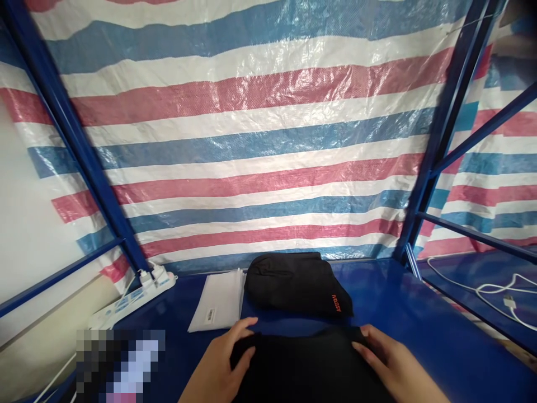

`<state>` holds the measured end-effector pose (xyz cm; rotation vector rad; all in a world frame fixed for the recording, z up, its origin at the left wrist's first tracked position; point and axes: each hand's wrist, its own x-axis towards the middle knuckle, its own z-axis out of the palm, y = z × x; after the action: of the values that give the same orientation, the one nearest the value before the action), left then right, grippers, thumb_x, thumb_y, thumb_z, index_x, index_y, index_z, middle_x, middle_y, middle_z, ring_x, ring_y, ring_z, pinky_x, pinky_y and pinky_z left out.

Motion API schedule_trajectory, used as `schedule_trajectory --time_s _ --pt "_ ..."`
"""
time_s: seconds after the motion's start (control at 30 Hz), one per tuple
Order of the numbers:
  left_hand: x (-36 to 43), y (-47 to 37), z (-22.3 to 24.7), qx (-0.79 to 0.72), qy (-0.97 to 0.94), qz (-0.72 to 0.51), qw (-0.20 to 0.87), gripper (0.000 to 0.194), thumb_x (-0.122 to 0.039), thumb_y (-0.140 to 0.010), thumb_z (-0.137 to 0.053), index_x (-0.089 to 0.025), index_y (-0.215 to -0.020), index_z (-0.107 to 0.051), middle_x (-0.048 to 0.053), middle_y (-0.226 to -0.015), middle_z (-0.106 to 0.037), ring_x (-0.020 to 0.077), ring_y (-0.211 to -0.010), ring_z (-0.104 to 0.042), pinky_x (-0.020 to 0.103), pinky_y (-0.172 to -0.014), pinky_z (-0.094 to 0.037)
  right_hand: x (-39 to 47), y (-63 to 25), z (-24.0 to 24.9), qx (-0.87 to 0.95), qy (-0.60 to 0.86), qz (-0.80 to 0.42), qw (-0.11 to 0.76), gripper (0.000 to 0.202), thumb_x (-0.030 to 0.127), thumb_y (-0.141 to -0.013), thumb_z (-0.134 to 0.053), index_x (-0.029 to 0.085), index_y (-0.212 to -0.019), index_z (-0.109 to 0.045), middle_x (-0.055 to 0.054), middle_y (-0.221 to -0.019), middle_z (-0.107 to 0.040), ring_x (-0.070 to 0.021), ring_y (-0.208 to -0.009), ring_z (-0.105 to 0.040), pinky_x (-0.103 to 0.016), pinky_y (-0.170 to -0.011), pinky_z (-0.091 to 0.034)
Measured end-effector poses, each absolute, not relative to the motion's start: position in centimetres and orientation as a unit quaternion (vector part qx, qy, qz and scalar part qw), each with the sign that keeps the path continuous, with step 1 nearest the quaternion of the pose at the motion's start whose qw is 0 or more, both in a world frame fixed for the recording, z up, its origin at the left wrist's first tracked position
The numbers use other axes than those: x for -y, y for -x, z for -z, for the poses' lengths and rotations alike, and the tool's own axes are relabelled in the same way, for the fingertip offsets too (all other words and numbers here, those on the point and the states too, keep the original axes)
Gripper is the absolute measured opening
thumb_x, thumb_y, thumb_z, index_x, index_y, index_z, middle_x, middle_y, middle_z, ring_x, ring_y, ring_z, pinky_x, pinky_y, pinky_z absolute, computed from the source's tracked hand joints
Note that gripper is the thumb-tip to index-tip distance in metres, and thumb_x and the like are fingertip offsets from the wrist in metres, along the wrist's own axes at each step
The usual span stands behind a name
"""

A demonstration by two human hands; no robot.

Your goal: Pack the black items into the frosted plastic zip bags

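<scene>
A piece of black cloth [306, 364] lies spread at the bottom middle, and its lower part is cut off by the frame. My left hand [224, 358] grips its upper left corner between thumb and fingers, with the index finger raised off it. At the opposite corner, my right hand [384, 358] pinches the cloth between thumb and fingers. Just beyond lies a folded black fabric item [289, 282] with orange lettering at its right end; its kind cannot be made out. Left of that is a flat white packet [220, 302] with a small barcode label.
The blue surface [377, 291] ends at a striped plastic sheet [268, 129] between blue metal posts [436, 123]. A white power strip [134, 296] with plugs sits on the left. At right lies a white USB cable [499, 291]. A pixelated patch covers the lower left.
</scene>
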<state>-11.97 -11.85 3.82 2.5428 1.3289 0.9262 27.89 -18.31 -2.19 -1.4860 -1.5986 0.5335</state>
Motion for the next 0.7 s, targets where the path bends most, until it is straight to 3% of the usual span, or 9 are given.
schedule_trajectory --time_s 0.17,0.33,0.4,0.47,0.57,0.63,0.7 --pt "8.2 9.8 -1.5 -0.419 -0.879 -0.228 0.01 0.052 -0.011 -0.094 -0.065 -0.028 -0.143 -0.064 0.005 -0.123 -0.081 0.0254 -0.107 -0.081 0.034 -0.087 -0.068 15.1 -26.7 5.3 0.651 0.631 -0.117 0.406 0.022 0.045 -0.104 -0.056 0.027 -0.102 -0.069 -0.006 -0.092 -0.079 -0.0271 -0.078 -0.079 -0.031 -0.062 -0.06" --pt "10.0 8.8 -1.8 -0.341 -0.906 -0.218 -0.125 0.049 -0.001 -0.097 -0.056 -0.03 -0.133 -0.071 0.004 -0.145 -0.07 0.0285 -0.139 -0.063 0.046 -0.114 -0.056 16.0 -25.9 5.5 0.657 0.637 0.036 0.402 0.033 0.039 -0.104 -0.057 0.028 -0.133 -0.068 -0.013 -0.123 -0.073 -0.0351 -0.106 -0.076 -0.043 -0.077 -0.066" --pt "11.1 8.5 -1.6 -0.295 -0.921 -0.208 -0.146 0.041 -0.009 -0.102 -0.059 -0.031 -0.134 -0.071 0.001 -0.142 -0.072 0.0254 -0.138 -0.063 0.043 -0.116 -0.053 16.5 -24.9 4.7 0.702 0.591 0.035 0.397 0.033 0.04 -0.105 -0.061 0.03 -0.136 -0.069 -0.013 -0.129 -0.073 -0.0339 -0.115 -0.075 -0.044 -0.091 -0.066" --pt "11.7 8.6 -0.7 -0.248 -0.934 -0.19 -0.172 0.037 -0.029 -0.107 -0.064 -0.029 -0.144 -0.067 0.001 -0.144 -0.072 0.0231 -0.134 -0.065 0.036 -0.115 -0.053 16.7 -23.9 4.4 0.766 0.53 0.02 0.364 0.048 0.048 -0.101 -0.072 0.034 -0.146 -0.066 -0.011 -0.141 -0.072 -0.0345 -0.125 -0.073 -0.044 -0.099 -0.065" --pt "12.0 9.1 1.3 -0.218 -0.929 -0.186 -0.236 0.062 -0.061 -0.106 -0.06 -0.027 -0.158 -0.057 0.003 -0.152 -0.068 0.0231 -0.136 -0.064 0.032 -0.117 -0.05 16.7 -23.1 5.5 0.836 0.459 0.033 0.298 0.082 0.063 -0.089 -0.082 0.041 -0.162 -0.051 -0.009 -0.154 -0.066 -0.0397 -0.133 -0.069 -0.046 -0.098 -0.066" --pt "12.2 9.7 2.2 -0.217 -0.921 -0.188 -0.265 0.069 -0.067 -0.105 -0.057 -0.028 -0.162 -0.052 0.002 -0.156 -0.065 0.0224 -0.138 -0.064 0.03 -0.118 -0.049 17.1 -22.7 6.9 0.845 0.448 0.049 0.288 0.086 0.065 -0.087 -0.084 0.047 -0.163 -0.047 -0.005 -0.154 -0.066 -0.0405 -0.133 -0.069 -0.046 -0.097 -0.066" --pt "12.8 10.2 3.0 -0.213 -0.921 -0.176 -0.275 0.065 -0.064 -0.107 -0.056 -0.03 -0.162 -0.052 0.0 -0.157 -0.063 0.0211 -0.139 -0.064 0.029 -0.117 -0.051 18.2 -22.2 8.3 0.823 0.473 0.051 0.31 0.081 0.059 -0.089 -0.084 0.051 -0.161 -0.048 -0.002 -0.155 -0.066 -0.0405 -0.135 -0.068 -0.049 -0.101 -0.065"
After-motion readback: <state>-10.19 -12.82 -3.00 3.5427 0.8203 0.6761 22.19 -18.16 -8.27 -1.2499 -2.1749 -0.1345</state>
